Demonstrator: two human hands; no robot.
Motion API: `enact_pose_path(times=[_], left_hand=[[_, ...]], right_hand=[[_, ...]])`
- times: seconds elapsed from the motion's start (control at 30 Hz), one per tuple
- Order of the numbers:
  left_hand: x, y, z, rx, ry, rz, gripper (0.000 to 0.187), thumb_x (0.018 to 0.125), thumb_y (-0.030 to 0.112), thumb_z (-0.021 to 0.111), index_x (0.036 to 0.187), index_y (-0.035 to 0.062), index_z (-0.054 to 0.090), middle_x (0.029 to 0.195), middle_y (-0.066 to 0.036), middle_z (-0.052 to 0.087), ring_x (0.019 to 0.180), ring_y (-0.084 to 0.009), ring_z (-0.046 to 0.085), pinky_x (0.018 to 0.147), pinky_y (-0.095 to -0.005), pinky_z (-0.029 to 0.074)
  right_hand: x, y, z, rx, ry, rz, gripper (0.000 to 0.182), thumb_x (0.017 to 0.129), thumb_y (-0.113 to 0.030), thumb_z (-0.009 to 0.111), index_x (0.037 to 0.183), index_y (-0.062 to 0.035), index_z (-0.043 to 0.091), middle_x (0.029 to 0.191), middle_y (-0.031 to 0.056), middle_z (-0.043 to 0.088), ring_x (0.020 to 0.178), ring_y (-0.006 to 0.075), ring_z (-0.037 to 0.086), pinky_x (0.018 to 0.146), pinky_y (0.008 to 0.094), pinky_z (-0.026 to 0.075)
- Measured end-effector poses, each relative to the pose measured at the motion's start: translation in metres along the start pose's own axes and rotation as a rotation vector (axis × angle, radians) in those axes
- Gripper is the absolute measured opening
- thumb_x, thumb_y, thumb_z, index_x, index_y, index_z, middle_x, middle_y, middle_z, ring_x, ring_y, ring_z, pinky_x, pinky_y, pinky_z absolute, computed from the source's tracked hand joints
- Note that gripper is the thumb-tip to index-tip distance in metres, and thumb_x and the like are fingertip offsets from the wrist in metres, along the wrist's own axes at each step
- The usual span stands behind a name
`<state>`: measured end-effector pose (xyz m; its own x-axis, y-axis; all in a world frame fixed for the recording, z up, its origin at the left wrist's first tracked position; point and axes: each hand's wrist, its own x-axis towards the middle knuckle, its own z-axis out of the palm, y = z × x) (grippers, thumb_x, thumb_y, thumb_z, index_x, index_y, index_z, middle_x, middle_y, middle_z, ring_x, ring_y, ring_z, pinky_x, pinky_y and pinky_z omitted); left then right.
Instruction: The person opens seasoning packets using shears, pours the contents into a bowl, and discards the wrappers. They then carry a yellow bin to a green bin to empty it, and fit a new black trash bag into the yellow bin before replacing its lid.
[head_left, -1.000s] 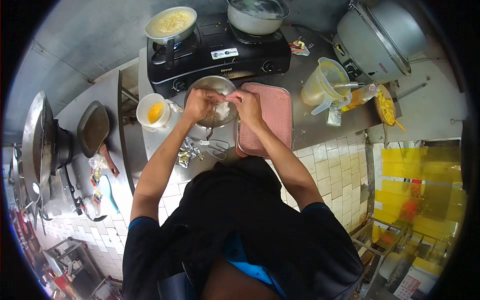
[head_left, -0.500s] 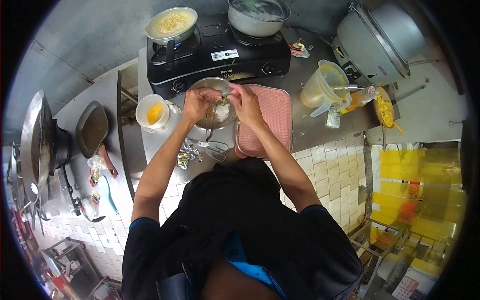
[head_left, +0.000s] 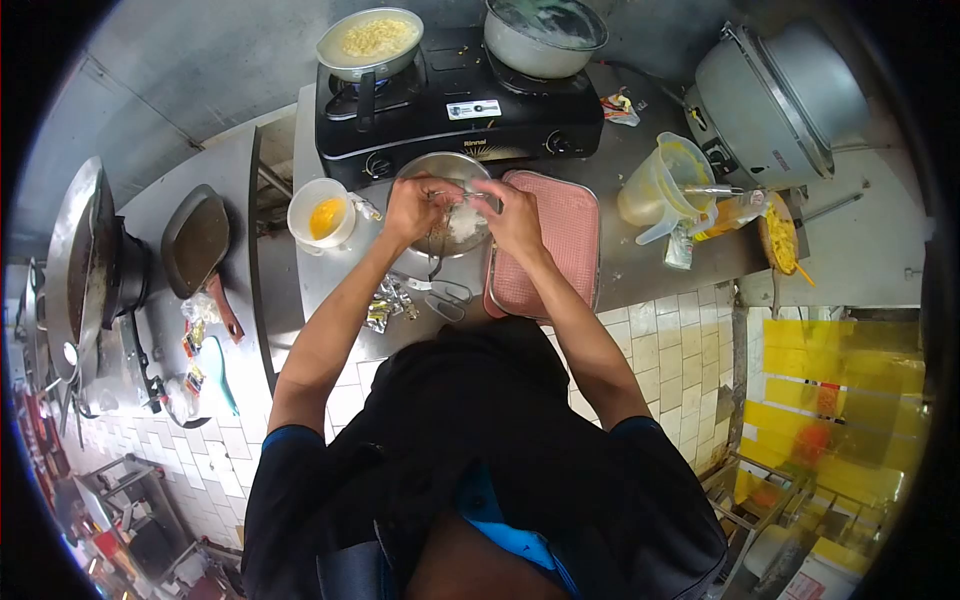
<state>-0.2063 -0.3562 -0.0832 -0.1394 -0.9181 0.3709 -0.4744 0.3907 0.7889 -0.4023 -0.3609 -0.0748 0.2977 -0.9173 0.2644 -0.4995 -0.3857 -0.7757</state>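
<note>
Hovering over the metal bowl (head_left: 447, 166) on the bench (head_left: 622, 262), the left hand (head_left: 408, 212) and right hand (head_left: 514, 220) curl their fingers narrowly, contents unclear; a wrist knocking the rim could spill the white powder (head_left: 463, 224).

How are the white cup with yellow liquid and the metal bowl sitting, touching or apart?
Apart: the head view shows a strip of counter between the white cup and the metal bowl.
</note>
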Motion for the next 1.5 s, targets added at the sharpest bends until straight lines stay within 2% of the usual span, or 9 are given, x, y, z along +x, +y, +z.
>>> enact_pose_path(times=[0.17, 0.27, 0.33, 1.07, 1.17, 1.27, 1.37, 1.4, 1.5], left_hand=[[0.000, -0.005, 0.004, -0.017, 0.004, -0.030, 0.017, 0.075, 0.000, 0.070, 0.086, 0.0115, 0.076, 0.086, -0.005, 0.073, 0.081, -0.0244, 0.067, 0.077, -0.0345, 0.054], [0.000, -0.005, 0.003, -0.028, -0.001, -0.013, 0.014, 0.076, 0.002, 0.071, 0.086, 0.0119, 0.075, 0.085, -0.006, 0.072, 0.081, -0.0247, 0.067, 0.077, -0.0349, 0.053], [0.000, -0.006, 0.005, -0.010, -0.003, -0.038, 0.011, 0.077, 0.006, 0.072, 0.085, 0.0122, 0.075, 0.084, -0.006, 0.072, 0.081, -0.0249, 0.067, 0.077, -0.0353, 0.053], [-0.005, -0.007, 0.006, -0.038, 0.048, 0.013, 0.011, 0.078, 0.007, 0.073, 0.087, 0.0114, 0.075, 0.085, -0.010, 0.072, 0.078, -0.0255, 0.067, 0.073, -0.0336, 0.053], [-0.018, 0.006, -0.011, -0.021, 0.059, -0.089, 0.009, 0.081, 0.010, 0.072, 0.090, 0.0086, 0.074, 0.086, -0.010, 0.072, 0.076, -0.0206, 0.067, 0.072, -0.0314, 0.052], [-0.059, 0.042, -0.049, -0.140, 0.412, -0.295, 0.014, 0.086, 0.014, 0.071, 0.094, 0.0019, 0.072, 0.085, -0.006, 0.071, 0.078, -0.0103, 0.063, 0.071, -0.0266, 0.051], [-0.144, 0.008, -0.074, -0.220, 0.715, -0.470, 0.014, 0.086, 0.013, 0.071, 0.092, 0.0001, 0.070, 0.083, -0.004, 0.070, 0.072, -0.0088, 0.062, 0.065, -0.0236, 0.050], [-0.173, -0.023, -0.074, -0.153, 0.727, -0.651, 0.017, 0.087, 0.015, 0.070, 0.093, -0.0010, 0.069, 0.080, -0.007, 0.071, 0.069, -0.0108, 0.063, 0.064, -0.0259, 0.050], [-0.192, -0.046, -0.063, 0.191, 0.664, -0.685, 0.023, 0.092, 0.019, 0.065, 0.094, -0.0030, 0.068, 0.073, -0.009, 0.069, 0.069, -0.0166, 0.063, 0.066, -0.0289, 0.050]], right_hand=[[0.000, -0.002, 0.004, 0.038, 0.148, -0.067, 0.025, 0.080, -0.009, 0.072, 0.105, -0.0066, 0.070, 0.096, 0.0120, 0.072, 0.089, 0.0254, 0.070, 0.077, 0.0339, 0.053], [0.001, 0.001, 0.003, -0.031, -0.005, 0.037, 0.028, 0.078, -0.009, 0.074, 0.106, -0.0067, 0.070, 0.095, 0.0113, 0.072, 0.088, 0.0245, 0.070, 0.077, 0.0337, 0.054], [0.002, 0.000, 0.008, -0.003, 0.134, -0.075, 0.029, 0.078, -0.008, 0.074, 0.107, -0.0068, 0.069, 0.094, 0.0107, 0.073, 0.087, 0.0233, 0.071, 0.077, 0.0334, 0.054], [0.002, -0.003, 0.003, 0.050, 0.007, 0.069, 0.036, 0.077, -0.002, 0.072, 0.112, -0.0038, 0.062, 0.092, 0.0112, 0.072, 0.089, 0.0241, 0.070, 0.082, 0.0340, 0.053], [0.000, -0.011, 0.009, 0.098, 0.135, -0.058, 0.042, 0.076, -0.002, 0.073, 0.116, -0.0044, 0.059, 0.093, 0.0120, 0.072, 0.088, 0.0249, 0.070, 0.083, 0.0347, 0.053], [-0.010, -0.011, -0.003, 0.124, 0.161, -0.059, 0.041, 0.078, -0.003, 0.074, 0.116, -0.0056, 0.058, 0.091, 0.0113, 0.072, 0.086, 0.0217, 0.070, 0.081, 0.0336, 0.054], [-0.029, -0.028, -0.032, 0.156, 0.151, 0.028, 0.035, 0.081, -0.005, 0.073, 0.114, -0.0062, 0.059, 0.090, 0.0094, 0.072, 0.084, 0.0165, 0.069, 0.076, 0.0302, 0.054], [-0.035, -0.029, -0.038, 0.142, 0.151, 0.085, 0.033, 0.082, -0.006, 0.072, 0.113, -0.0064, 0.060, 0.089, 0.0085, 0.072, 0.083, 0.0148, 0.069, 0.074, 0.0287, 0.054], [-0.050, -0.041, -0.041, 0.129, 0.120, 0.211, 0.028, 0.084, -0.006, 0.071, 0.110, -0.0061, 0.061, 0.089, 0.0070, 0.072, 0.080, 0.0117, 0.067, 0.071, 0.0267, 0.053]])
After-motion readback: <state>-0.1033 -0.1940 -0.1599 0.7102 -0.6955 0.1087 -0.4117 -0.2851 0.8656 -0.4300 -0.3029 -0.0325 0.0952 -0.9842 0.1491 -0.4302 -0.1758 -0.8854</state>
